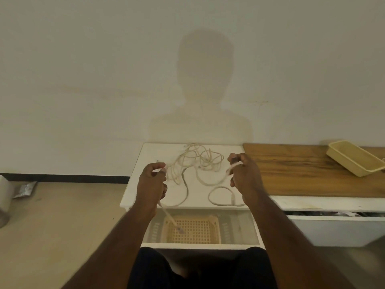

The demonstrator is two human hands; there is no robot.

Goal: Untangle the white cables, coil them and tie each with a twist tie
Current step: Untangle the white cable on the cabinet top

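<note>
A white table (145,161) stands against the wall, its far edge touching it; the left edge gives onto bare floor, and the right edge butts against a wooden top (302,174). The tangle of cables (200,161) lies toward the far edge, near the middle. A separate loop (221,196) of cable sits by the near right corner. A bare strip of table runs along the left edge, and another along the near edge between the hands.

The left hand (152,184) hovers over the near left part of the table, fingers curled, thumb and forefinger pinching a cable; the end of it (173,222) hangs down past the near edge, its plug over a basket (193,229) on a shelf below. The right hand (244,176) is held over the right edge, fingers curled round a cable wrapped about them, with a strand running left toward the tangle.

A yellow tray (354,161) rests tilted at the far right of the wooden top, well apart from the cables. A foil packet (26,189) lies on the floor by the wall, at left
</note>
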